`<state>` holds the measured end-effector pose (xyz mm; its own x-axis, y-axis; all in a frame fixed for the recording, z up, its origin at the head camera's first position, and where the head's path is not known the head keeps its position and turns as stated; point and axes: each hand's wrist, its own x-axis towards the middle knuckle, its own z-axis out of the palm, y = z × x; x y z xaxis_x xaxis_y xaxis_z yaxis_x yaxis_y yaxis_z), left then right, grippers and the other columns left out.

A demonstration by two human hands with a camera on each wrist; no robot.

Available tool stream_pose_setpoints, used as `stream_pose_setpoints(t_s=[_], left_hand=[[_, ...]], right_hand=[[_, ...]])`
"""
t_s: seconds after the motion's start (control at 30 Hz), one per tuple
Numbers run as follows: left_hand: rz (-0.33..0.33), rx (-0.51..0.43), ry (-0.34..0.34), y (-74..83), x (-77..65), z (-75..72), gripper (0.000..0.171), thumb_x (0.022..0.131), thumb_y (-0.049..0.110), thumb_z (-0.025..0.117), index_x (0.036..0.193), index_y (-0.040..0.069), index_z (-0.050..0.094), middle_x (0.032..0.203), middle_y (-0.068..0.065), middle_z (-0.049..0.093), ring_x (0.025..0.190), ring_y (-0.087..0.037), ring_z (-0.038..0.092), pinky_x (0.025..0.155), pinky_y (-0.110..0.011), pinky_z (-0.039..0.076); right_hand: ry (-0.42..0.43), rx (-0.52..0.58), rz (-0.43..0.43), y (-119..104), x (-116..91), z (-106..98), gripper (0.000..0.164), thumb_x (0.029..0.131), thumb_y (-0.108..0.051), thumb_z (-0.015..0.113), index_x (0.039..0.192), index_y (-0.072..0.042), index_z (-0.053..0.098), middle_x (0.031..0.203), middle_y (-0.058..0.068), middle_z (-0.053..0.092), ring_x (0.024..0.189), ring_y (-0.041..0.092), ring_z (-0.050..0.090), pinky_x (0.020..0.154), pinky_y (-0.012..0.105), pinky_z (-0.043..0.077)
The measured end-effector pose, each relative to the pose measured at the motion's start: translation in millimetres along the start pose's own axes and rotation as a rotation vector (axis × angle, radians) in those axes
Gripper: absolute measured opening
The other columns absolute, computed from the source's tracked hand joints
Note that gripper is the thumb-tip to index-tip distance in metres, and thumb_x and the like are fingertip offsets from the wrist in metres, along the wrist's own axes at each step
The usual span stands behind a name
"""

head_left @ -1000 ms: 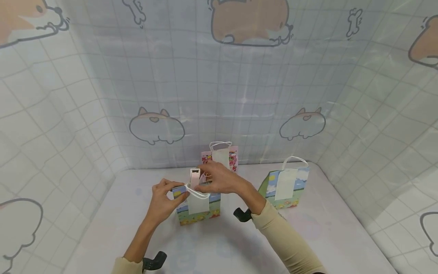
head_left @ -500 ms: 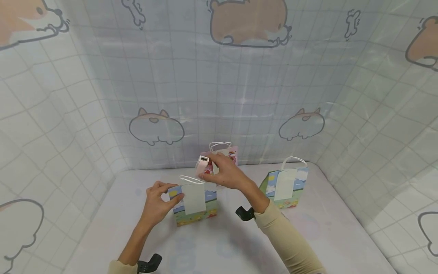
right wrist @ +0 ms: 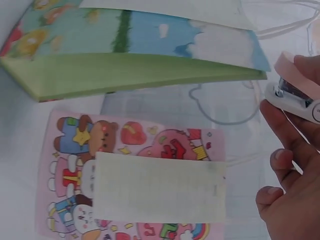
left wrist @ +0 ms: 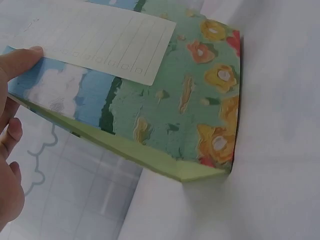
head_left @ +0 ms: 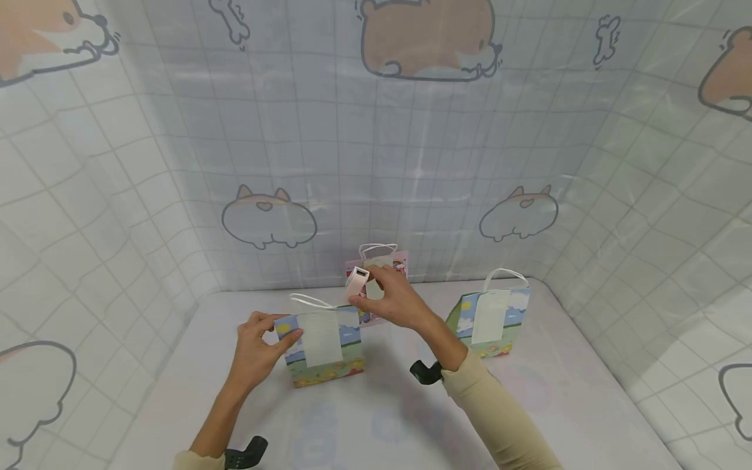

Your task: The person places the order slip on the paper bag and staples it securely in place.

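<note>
My left hand pinches the upper left edge of a paper gift bag printed with sky and flowers. A pale lined card lies against the bag's front, and the left thumb rests at its edge in the left wrist view. In my right hand is a small pink-and-white stapler, held between thumb and fingers. The stapler is above and behind the bag's upper right corner, apart from it. White cord handles stand up from the bag. The tip of the right thumb leaves the frame in the right wrist view.
Behind the stapler, a pink cartoon gift bag with a pale card stands near the back wall. A second flowered gift bag with a card and white handle stands at the right. Patterned sheeting encloses the white table.
The stapler came off the top of the flowered bag and moved up and right in my right hand. My left hand shifted left with the bag, whose handles now stand up.
</note>
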<state>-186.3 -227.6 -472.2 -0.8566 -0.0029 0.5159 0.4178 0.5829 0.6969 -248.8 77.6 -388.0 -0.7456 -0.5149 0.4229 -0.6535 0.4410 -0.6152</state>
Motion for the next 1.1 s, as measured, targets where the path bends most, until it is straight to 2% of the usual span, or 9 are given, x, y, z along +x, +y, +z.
stream_pose_setpoints(t_s=[0.13,0.33,0.43,0.5,0.57,0.67,0.83,0.93,1.1], left_hand=[[0.006,-0.013,0.018,-4.4,0.7,-4.4,0.029,0.081,0.019,0.086,0.107,0.009,0.077,0.091,-0.011,0.057,0.087,-0.012,0.038,0.081,-0.044,0.022],[0.029,-0.017,0.056,-9.7,2.3,-9.3,0.027,0.080,0.015,0.087,0.104,0.009,0.077,0.088,-0.003,0.055,0.085,-0.011,0.038,0.084,-0.047,0.020],[0.024,-0.006,0.069,-12.0,2.7,-10.8,0.027,0.079,0.016,0.087,0.104,0.008,0.077,0.087,0.000,0.056,0.085,-0.010,0.039,0.085,-0.048,0.020],[0.012,0.002,0.076,-13.6,3.0,-11.7,0.027,0.080,0.017,0.086,0.104,0.007,0.077,0.088,-0.001,0.056,0.085,-0.010,0.038,0.084,-0.048,0.020],[0.002,0.009,0.082,-15.4,3.2,-12.4,0.027,0.080,0.017,0.086,0.104,0.006,0.077,0.088,-0.004,0.056,0.086,-0.010,0.038,0.084,-0.047,0.020],[-0.008,0.018,0.091,-17.4,4.0,-13.5,0.026,0.082,0.016,0.085,0.104,0.004,0.076,0.088,-0.007,0.054,0.086,-0.010,0.037,0.084,-0.047,0.019],[-0.033,0.033,0.107,-19.9,7.0,-14.8,0.027,0.083,0.016,0.084,0.104,0.002,0.076,0.089,-0.008,0.052,0.086,-0.013,0.037,0.083,-0.048,0.019],[-0.064,0.045,0.111,-22.3,9.5,-15.1,0.028,0.083,0.017,0.084,0.105,0.002,0.075,0.090,-0.010,0.051,0.087,-0.016,0.038,0.082,-0.047,0.019],[-0.103,0.058,0.114,-25.8,14.1,-14.6,0.029,0.085,0.020,0.083,0.107,0.003,0.074,0.092,-0.013,0.049,0.087,-0.022,0.037,0.081,-0.045,0.019]], right_hand=[[0.027,-0.013,0.020,8,-5,4,0.037,0.090,-0.048,0.071,0.117,-0.023,0.065,0.097,-0.011,0.060,0.086,0.013,0.049,0.073,0.032,0.043],[0.013,-0.019,0.046,17,-11,10,0.035,0.091,-0.051,0.069,0.114,-0.025,0.064,0.095,-0.012,0.059,0.080,0.018,0.050,0.065,0.030,0.039],[0.008,-0.008,0.071,20,-16,13,0.034,0.091,-0.050,0.070,0.113,-0.025,0.065,0.096,-0.013,0.062,0.070,0.015,0.047,0.059,0.028,0.036],[-0.003,0.019,0.082,23,-19,15,0.034,0.091,-0.048,0.071,0.114,-0.024,0.065,0.098,-0.012,0.065,0.069,0.011,0.048,0.057,0.027,0.040],[-0.017,0.037,0.080,28,-22,18,0.035,0.091,-0.046,0.072,0.116,-0.023,0.066,0.101,-0.010,0.067,0.072,0.010,0.053,0.059,0.030,0.046],[-0.052,0.066,0.092,35,-27,22,0.039,0.091,-0.045,0.072,0.121,-0.021,0.065,0.107,-0.009,0.068,0.092,0.014,0.063,0.075,0.035,0.054],[-0.107,0.109,0.119,43,-36,29,0.045,0.089,-0.044,0.075,0.125,-0.019,0.063,0.109,-0.010,0.067,0.103,0.014,0.064,0.092,0.040,0.052],[-0.150,0.127,0.132,47,-43,35,0.047,0.088,-0.043,0.076,0.127,-0.019,0.062,0.104,-0.011,0.066,0.099,0.012,0.064,0.093,0.040,0.050],[-0.239,0.136,0.172,53,-55,48,0.057,0.088,-0.042,0.077,0.133,-0.015,0.055,0.098,-0.013,0.068,0.095,0.015,0.066,0.082,0.031,0.050]])
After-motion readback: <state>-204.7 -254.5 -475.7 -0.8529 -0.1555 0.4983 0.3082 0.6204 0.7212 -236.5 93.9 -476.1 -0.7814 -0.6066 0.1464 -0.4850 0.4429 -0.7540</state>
